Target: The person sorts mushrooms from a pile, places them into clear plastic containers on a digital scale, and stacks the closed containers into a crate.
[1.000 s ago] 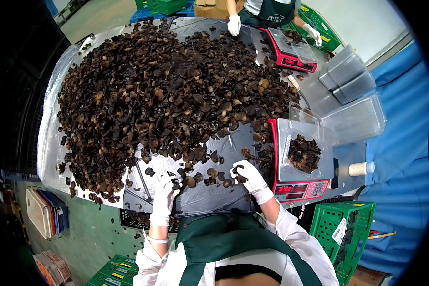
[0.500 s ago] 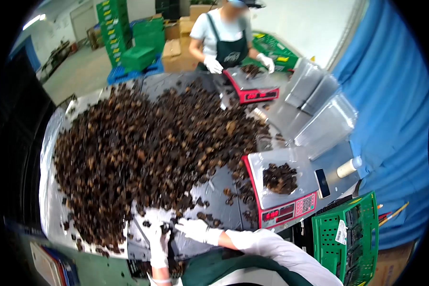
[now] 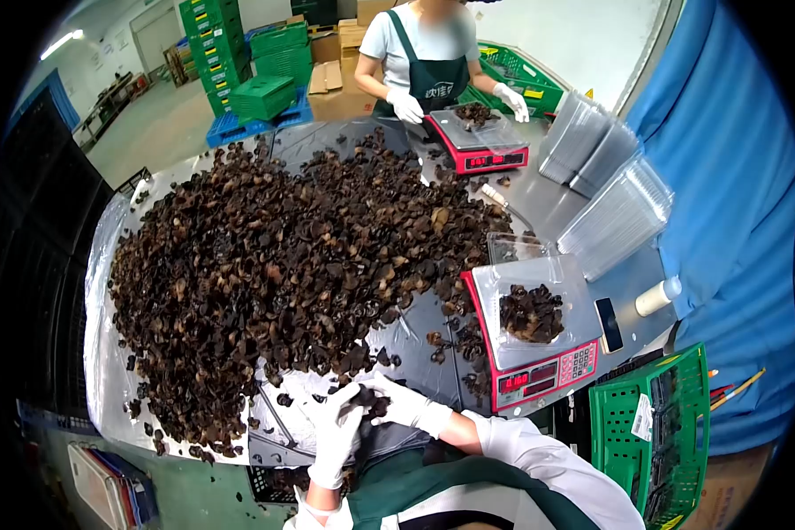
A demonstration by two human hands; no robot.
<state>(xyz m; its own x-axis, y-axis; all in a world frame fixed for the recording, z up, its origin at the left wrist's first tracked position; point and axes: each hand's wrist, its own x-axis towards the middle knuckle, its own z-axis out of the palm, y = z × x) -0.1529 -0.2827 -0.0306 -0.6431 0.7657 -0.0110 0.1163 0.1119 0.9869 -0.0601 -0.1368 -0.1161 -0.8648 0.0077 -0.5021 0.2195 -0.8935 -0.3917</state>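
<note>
At the near edge of the table, dark, curled pieces are held between two white-gloved hands. The left hand is partly open, its fingers bent against them; the right hand is loosely curled at their other side. Beside the table, to the right, a white label is carried by a green crate; its print is too small to be read. On the near scale, "0.160" is shown in red, and more dark pieces are held in a clear container. A phone and a white bottle are set beyond its right side. Much of the table is covered by a large dark heap. Farther off, clear containers are stacked, and a far scale is attended by a co-worker, whose green apron is marked with white characters, only partly legible.
</note>
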